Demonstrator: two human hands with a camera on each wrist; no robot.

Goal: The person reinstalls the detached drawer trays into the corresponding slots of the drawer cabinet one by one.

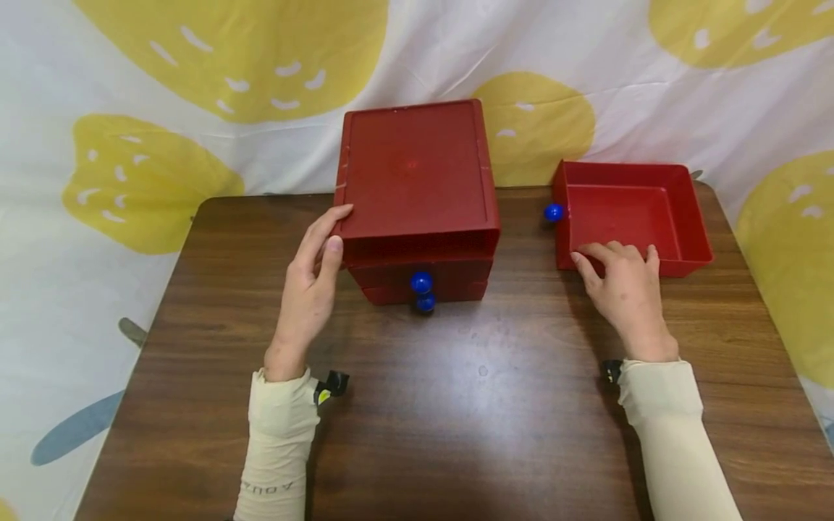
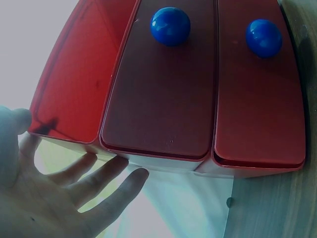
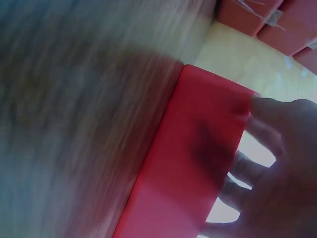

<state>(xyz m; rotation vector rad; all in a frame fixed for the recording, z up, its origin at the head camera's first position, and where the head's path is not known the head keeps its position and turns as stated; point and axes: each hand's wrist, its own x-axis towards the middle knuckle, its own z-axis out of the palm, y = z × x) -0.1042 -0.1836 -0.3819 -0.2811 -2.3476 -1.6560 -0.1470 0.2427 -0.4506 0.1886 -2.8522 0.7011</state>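
Note:
A red cabinet (image 1: 413,174) has an empty top slot, and below it two closed drawers (image 2: 158,99) with blue knobs (image 2: 170,26). My left hand (image 1: 309,289) rests against its left side, fingers spread along the wall and thumb at the top slot's front edge. To the right, a separate red drawer (image 1: 625,217) lies open side up, empty, its blue knob (image 1: 553,212) facing left. My right hand (image 1: 625,293) holds the near wall, thumb outside and fingers over the rim; in the right wrist view the hand (image 3: 277,168) is at the edge of the red wall (image 3: 188,158).
Both things stand at the back of a brown wooden table (image 1: 482,405). Behind it hangs a white cloth (image 1: 443,43) with yellow fruit prints. The knobs of the closed drawers stick out toward the front.

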